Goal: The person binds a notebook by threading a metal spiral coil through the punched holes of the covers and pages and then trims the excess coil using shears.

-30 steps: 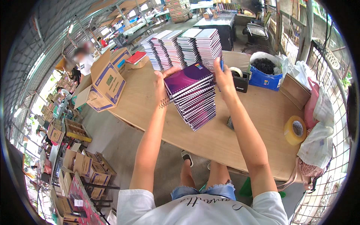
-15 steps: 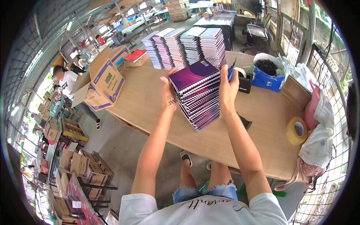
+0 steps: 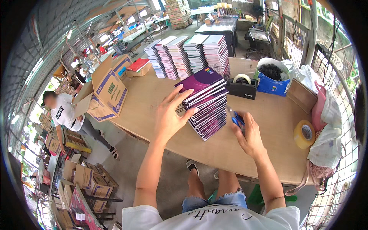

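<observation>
A tall stack of purple spiral-bound notebooks (image 3: 207, 103) stands near the front edge of the table, its coil edges toward me. My left hand (image 3: 172, 113) rests against the left side of the stack, fingers spread and slightly bent by the top notebooks, thumb out along the coils. To the right of the stack, just above the table, my right hand (image 3: 249, 132) is closed round a pair of scissors (image 3: 238, 121) with blue handles. The blades point toward the stack and are partly hard to make out.
Behind stand several notebook stacks (image 3: 186, 57). A black tape dispenser (image 3: 242, 87), a blue box of black material (image 3: 273, 78) and a yellowish tape roll (image 3: 304, 134) lie rightward. An open carton (image 3: 109, 94) is at left. A person (image 3: 67, 113) stands beyond it.
My right hand has come off the stack's right side and moved down and right with the scissors. My left hand has shifted toward the coil edges. The person at left has moved into fuller view.
</observation>
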Tool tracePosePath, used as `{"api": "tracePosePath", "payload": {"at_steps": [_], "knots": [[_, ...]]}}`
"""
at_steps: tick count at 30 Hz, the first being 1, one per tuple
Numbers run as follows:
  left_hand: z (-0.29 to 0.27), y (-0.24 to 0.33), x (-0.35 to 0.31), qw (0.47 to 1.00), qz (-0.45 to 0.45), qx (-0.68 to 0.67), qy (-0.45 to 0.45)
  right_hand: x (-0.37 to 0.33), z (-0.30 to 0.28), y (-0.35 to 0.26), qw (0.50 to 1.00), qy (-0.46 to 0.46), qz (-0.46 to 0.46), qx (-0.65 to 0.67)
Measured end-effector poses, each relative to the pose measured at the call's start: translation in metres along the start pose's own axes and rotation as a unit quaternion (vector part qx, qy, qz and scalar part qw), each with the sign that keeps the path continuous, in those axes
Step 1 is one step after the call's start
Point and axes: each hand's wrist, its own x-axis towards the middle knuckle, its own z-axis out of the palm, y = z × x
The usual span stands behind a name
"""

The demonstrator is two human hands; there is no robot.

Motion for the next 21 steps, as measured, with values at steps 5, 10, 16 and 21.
{"api": "tracePosePath", "payload": {"at_steps": [5,10,16,21], "knots": [[0.007,-0.010,-0.003,1.000,0.010,-0.013,0.021,-0.019,-0.001,-0.009,0.998,-0.020,-0.001,0.059],[0.015,-0.018,-0.008,0.988,0.015,-0.140,0.064,-0.008,0.016,-0.029,0.999,0.005,-0.034,-0.014],[0.030,-0.022,-0.039,0.927,-0.099,-0.317,0.175,0.009,0.032,-0.050,0.984,0.046,-0.087,-0.151],[0.035,-0.026,-0.042,0.919,-0.126,-0.330,0.176,0.017,0.049,-0.047,0.991,0.003,-0.034,-0.128]]}}
